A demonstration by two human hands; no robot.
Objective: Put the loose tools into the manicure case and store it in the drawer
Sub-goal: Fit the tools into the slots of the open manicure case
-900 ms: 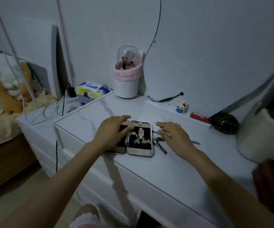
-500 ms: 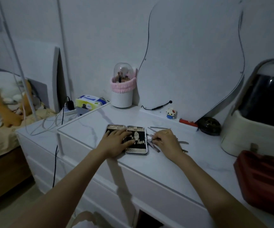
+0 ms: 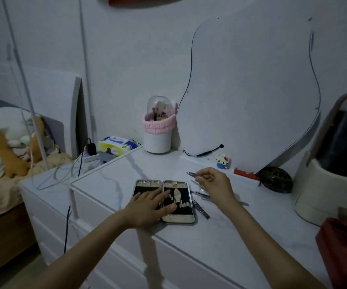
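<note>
The manicure case (image 3: 180,212) lies open and flat on the white dresser top (image 3: 220,232), its two halves lined in black with elastic loops. My left hand (image 3: 150,206) rests flat across the case, fingers spread over both halves. My right hand (image 3: 215,184) hovers just right of the case and pinches a thin metal tool (image 3: 192,174) that points left above the top. Several loose metal tools (image 3: 200,209) lie on the top beside the case's right edge, partly hidden under my right hand.
Drawer fronts (image 3: 181,265) run below the dresser edge. At the back stand a brush holder with a pink band (image 3: 158,132), a small toy figure (image 3: 222,161), a red object (image 3: 246,174) and a dark round object (image 3: 276,179). A large cream case (image 3: 331,184) and a red bag (image 3: 343,247) fill the right.
My right hand has picked one thin tool out of the pile and lifted it up and back. My left hand stays on the open case. The view has tilted upward.
</note>
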